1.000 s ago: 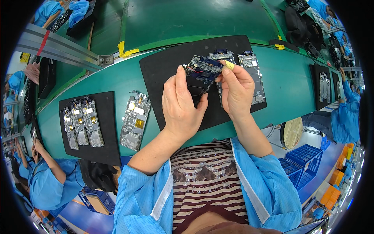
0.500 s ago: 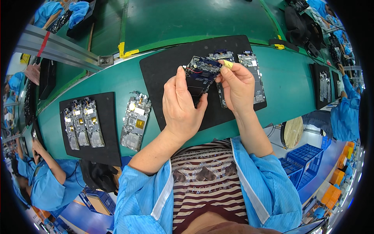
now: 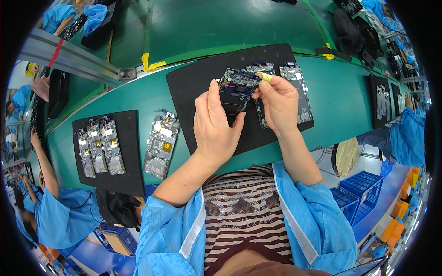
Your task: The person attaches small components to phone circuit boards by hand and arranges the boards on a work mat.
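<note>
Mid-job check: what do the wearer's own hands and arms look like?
The left hand is ungloved; the right hand wears only a yellow covering on its index fingertip. The blue sleeves leave both forearms bare.

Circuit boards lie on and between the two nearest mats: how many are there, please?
6 boards: three on the left mat, one on the bench, two on the middle mat, partly behind the right hand. Others may be hidden.
</note>
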{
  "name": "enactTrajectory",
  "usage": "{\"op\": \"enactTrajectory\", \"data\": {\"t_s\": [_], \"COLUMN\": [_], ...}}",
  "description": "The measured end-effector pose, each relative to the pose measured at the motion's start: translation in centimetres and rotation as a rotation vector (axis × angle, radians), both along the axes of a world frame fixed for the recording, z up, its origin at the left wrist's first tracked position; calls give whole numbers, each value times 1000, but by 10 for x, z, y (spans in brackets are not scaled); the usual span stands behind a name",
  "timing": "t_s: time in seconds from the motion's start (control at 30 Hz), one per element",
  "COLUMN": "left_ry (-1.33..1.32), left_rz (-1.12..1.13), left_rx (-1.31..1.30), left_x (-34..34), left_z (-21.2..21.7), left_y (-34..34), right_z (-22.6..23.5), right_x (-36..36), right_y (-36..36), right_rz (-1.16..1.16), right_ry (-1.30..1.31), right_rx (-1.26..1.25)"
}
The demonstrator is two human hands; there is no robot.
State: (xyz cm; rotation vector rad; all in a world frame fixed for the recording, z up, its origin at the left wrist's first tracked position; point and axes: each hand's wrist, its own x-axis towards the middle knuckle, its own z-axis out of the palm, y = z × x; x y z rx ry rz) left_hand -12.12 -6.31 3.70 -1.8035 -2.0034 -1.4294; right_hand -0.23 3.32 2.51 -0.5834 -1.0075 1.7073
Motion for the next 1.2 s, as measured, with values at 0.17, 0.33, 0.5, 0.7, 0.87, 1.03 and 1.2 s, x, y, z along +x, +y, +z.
{"op": "enactTrajectory", "data": {"t_s": [0.17, 0.33, 0.5, 0.7, 0.87, 1.03, 1.2], "left_ry": [-33, -52, -48, -4, 83, 125, 51], "left_rz": [13, 9, -9, 6, 141, 144, 250], "left_rx": [-23, -24, 10, 47, -83, 22, 140], "left_x": [-2, 0, 3, 2, -7, 2, 9], "left_z": [2, 2, 2, 1, 8, 15, 9], "left_y": [-3, -6, -3, 9, -5, -6, -16], "right_z": [1, 3, 6, 7, 7, -2, 2], "right_x": [0, 2, 2, 1, -19, 18, 12], "right_y": [-3, -6, -4, 7, 3, 17, 20], "right_rz": [34, 40, 24, 19, 72, -6, 121], "right_ry": [3, 7, 65, 60, 40, -254, -171], "right_rx": [-15, -32, -57, -77, -79, 79, 121]}}
